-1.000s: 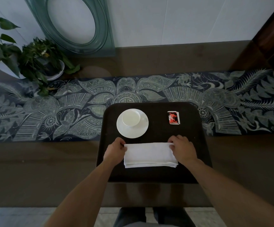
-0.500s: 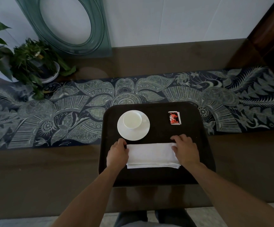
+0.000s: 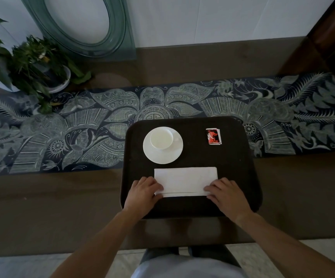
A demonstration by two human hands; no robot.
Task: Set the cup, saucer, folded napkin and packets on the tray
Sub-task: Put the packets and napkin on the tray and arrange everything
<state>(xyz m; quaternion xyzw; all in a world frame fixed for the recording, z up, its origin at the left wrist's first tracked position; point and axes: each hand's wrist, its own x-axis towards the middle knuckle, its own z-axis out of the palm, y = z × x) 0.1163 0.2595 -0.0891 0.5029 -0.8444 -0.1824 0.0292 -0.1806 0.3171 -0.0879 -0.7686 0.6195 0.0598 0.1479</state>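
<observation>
From the head camera: one dark, rounded-rectangle tray point(image 3: 190, 205) carries one white glossy cup point(image 3: 161, 139) on one round saucer point(image 3: 162, 145) at 11 o'clock, a small stack of red packets point(image 3: 213, 136), count unclear, at 1 o'clock, and one flat white folded napkin point(image 3: 185, 181) at 6 o'clock. The left hand point(image 3: 142, 192) and right hand point(image 3: 227, 194) rest curled fingers on its near corners; whether they pinch it, I cannot tell.
</observation>
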